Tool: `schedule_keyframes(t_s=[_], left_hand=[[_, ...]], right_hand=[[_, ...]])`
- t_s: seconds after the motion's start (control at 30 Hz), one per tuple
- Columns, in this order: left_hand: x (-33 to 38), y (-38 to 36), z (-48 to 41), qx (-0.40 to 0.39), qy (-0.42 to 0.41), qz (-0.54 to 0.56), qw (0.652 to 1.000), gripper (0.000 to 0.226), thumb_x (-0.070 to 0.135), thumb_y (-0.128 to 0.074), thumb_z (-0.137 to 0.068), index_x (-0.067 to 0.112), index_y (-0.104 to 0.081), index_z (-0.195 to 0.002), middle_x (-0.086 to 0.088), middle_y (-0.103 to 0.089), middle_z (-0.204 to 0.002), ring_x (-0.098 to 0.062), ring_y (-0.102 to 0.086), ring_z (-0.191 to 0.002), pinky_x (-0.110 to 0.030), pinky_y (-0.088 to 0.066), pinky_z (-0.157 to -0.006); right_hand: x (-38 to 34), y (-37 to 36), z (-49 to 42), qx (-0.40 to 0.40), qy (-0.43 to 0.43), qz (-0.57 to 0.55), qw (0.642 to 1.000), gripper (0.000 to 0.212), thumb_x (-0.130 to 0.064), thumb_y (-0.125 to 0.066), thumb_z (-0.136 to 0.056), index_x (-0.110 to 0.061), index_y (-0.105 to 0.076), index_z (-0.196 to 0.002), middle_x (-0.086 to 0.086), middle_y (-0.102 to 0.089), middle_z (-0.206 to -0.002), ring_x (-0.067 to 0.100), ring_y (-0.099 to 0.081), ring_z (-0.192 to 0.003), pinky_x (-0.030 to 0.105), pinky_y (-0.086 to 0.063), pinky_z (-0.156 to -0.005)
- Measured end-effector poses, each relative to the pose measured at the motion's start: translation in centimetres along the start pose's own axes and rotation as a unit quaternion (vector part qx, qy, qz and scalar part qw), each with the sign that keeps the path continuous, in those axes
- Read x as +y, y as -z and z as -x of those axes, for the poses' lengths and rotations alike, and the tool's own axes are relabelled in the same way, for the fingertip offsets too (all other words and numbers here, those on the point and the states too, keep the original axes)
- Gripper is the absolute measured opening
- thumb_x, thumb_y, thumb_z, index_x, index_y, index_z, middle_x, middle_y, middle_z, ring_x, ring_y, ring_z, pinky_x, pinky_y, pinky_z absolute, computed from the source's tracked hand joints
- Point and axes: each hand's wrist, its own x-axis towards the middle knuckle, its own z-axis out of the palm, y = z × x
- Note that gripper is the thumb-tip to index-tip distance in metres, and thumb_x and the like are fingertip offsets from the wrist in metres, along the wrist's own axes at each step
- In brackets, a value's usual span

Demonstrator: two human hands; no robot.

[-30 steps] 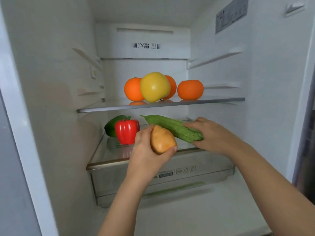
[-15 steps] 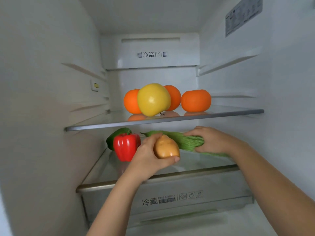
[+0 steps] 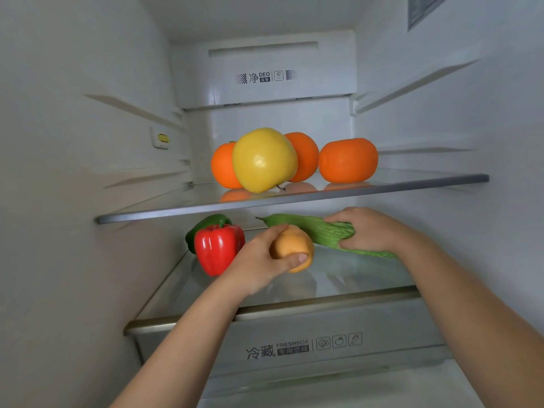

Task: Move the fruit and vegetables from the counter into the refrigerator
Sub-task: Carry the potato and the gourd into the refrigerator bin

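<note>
Both hands reach deeper now. My left hand point(image 3: 259, 260) grips potato point(image 3: 291, 245) over lower shelf point(image 3: 294, 307); my right hand point(image 3: 368, 231) grips gourd point(image 3: 312, 231). Risks: potato could roll off the glass, and gourd's tip could knock red pepper point(image 3: 217, 248).

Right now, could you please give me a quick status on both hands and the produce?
Left hand grips potato over lower glass shelf. Right hand holds ridged green gourd. Red bell pepper close on left.
</note>
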Motion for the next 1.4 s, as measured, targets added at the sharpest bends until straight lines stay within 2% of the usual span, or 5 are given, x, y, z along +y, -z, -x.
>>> schedule_keyframes(t_s=[0.7, 0.97, 1.1, 1.2, 1.4], left_hand=[[-0.5, -0.3, 0.4, 0.056, -0.035, -0.024, 0.998, 0.056, 0.023, -0.073, -0.077, 0.018, -0.049, -0.127, 0.001, -0.05, -0.128, -0.007, -0.044, -0.113, -0.019, -0.033, -0.095], [0.4, -0.4, 1.4, 0.114, -0.111, -0.149, 0.976, 0.053, 0.025, -0.065, -0.084, 0.013, -0.046, -0.132, -0.008, -0.039, -0.143, -0.018, -0.036, -0.131, -0.007, -0.018, -0.095], [1.0, 0.0, 3.0, 0.113, -0.131, -0.182, 0.968, 0.045, 0.029, -0.061, -0.084, 0.013, -0.053, -0.125, -0.008, -0.044, -0.14, -0.024, -0.043, -0.126, -0.027, -0.032, -0.102], [1.5, 0.0, 4.6, 0.136, -0.154, -0.246, 0.947, 0.044, 0.035, -0.048, -0.079, 0.008, -0.062, -0.112, -0.013, -0.058, -0.125, -0.033, -0.057, -0.109, -0.042, -0.047, -0.09], [1.7, -0.5, 8.3, 0.169, -0.177, -0.338, 0.909, 0.035, 0.027, -0.046, -0.077, 0.007, -0.067, -0.097, -0.013, -0.067, -0.107, -0.032, -0.061, -0.101, -0.046, -0.05, -0.082]], right_hand=[[-2.4, 0.8, 1.1, 0.052, -0.019, 0.026, 0.998, 0.05, -0.025, -0.06, -0.085, -0.025, -0.046, -0.133, 0.0, -0.047, -0.138, 0.019, -0.046, -0.12, 0.033, -0.041, -0.096], [-3.8, 0.5, 3.6, 0.101, -0.017, 0.039, 0.994, 0.042, -0.024, -0.056, -0.088, -0.021, -0.05, -0.129, 0.004, -0.054, -0.129, 0.022, -0.049, -0.114, 0.036, -0.044, -0.09], [-5.2, 0.3, 5.1, 0.119, 0.041, 0.068, 0.99, 0.034, -0.026, -0.055, -0.088, -0.021, -0.058, -0.122, 0.005, -0.061, -0.116, 0.024, -0.054, -0.104, 0.039, -0.046, -0.084], [-6.4, -0.2, 6.5, 0.154, 0.045, 0.063, 0.985, 0.035, -0.023, -0.056, -0.087, -0.018, -0.058, -0.122, 0.006, -0.062, -0.116, 0.026, -0.056, -0.105, 0.037, -0.045, -0.085], [-8.5, -2.4, 9.8, 0.21, 0.042, 0.055, 0.975, 0.033, -0.02, -0.062, -0.084, -0.012, -0.063, -0.116, 0.008, -0.064, -0.118, 0.028, -0.058, -0.109, 0.046, -0.037, -0.096]])
